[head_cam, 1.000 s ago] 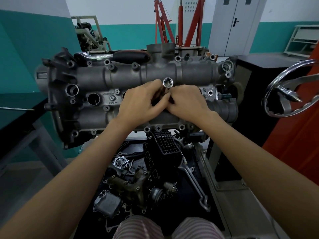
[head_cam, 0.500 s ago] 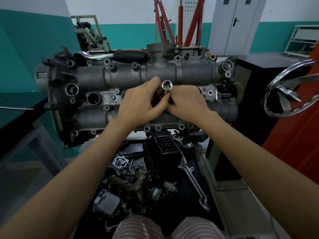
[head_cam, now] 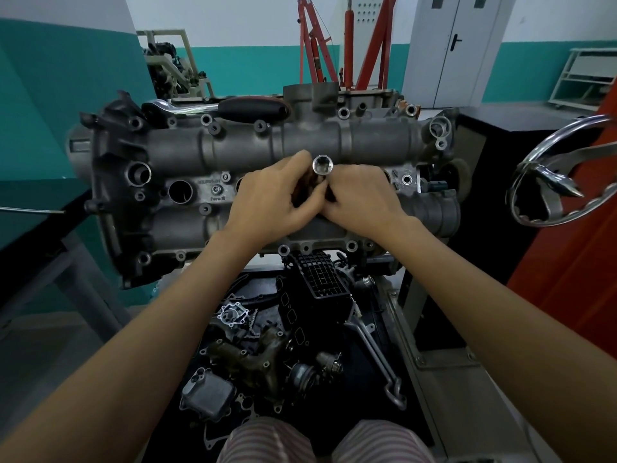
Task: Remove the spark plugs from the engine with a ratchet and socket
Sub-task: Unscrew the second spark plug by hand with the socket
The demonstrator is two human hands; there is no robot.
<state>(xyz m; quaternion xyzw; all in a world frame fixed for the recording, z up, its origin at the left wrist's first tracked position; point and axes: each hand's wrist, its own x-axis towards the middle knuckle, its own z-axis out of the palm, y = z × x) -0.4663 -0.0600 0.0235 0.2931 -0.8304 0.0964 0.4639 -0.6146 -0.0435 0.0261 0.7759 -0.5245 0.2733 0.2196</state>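
A grey engine head (head_cam: 233, 152) lies across the stand in front of me. At its middle a shiny socket (head_cam: 322, 165) sticks up with its open end toward me. My left hand (head_cam: 270, 202) and my right hand (head_cam: 360, 202) meet around its lower part, fingers curled on it. What sits below the socket is hidden by my fingers. An open spark plug well (head_cam: 180, 192) shows to the left. The ratchet (head_cam: 213, 108), chrome with a black grip, lies on the far top edge of the engine, untouched.
Loose engine parts and a long wrench (head_cam: 377, 355) lie in the black tray (head_cam: 374, 389) below the engine. A chrome handwheel (head_cam: 561, 175) juts in at the right. A red engine hoist (head_cam: 347, 45) stands behind. A dark table (head_cam: 30, 222) is at the left.
The socket has shifted slightly left and up between my fingers. Both hands stay clasped on it at the same spot.
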